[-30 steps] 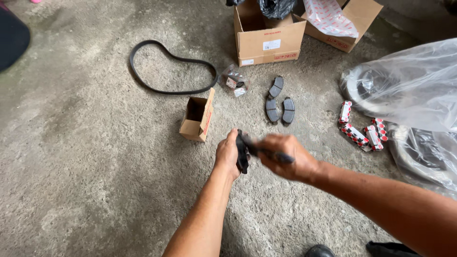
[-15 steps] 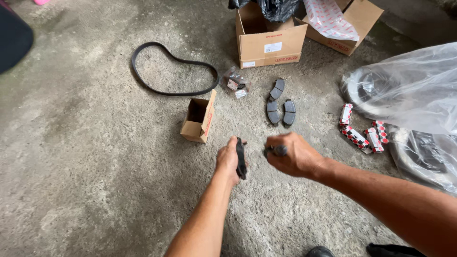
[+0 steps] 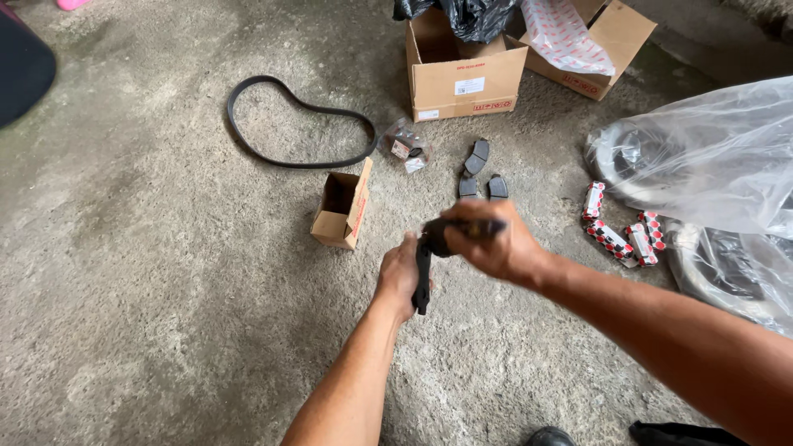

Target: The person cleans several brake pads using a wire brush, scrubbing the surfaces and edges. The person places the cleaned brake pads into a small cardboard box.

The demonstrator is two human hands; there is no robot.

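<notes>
Head view, looking down at a rough concrete floor (image 3: 149, 272). The left hand (image 3: 401, 277) has its fingers closed around a dark, flat brake pad (image 3: 423, 277) held on edge, upright, above the floor; the right hand (image 3: 494, 241) grips a second dark part (image 3: 456, 226) at the top end of the first, its fingers wrapped over it, so that the two parts meet or nearly meet between the hands. Whether they actually touch cannot be told. Judged risks: the pad is held only at its lower edge and could slip and strike the hard floor, chipping its facing; the two parts, pressed together, could pinch a finger; grit from the floor could foul the friction faces of the three loose brake pads (image 3: 477, 157) lying unprotected just beyond the hands. The floor is grey, stained and uneven, with no mat or counter. On it lie a black rubber belt (image 3: 291, 160) in a loose loop, a small open carton (image 3: 343, 206) on its side, a small bagged part (image 3: 405, 149), two larger cardboard boxes (image 3: 462, 78), several red-and-white patterned packets (image 3: 615, 239), and brake discs under clear plastic sheeting (image 3: 710, 157) at the right.
</notes>
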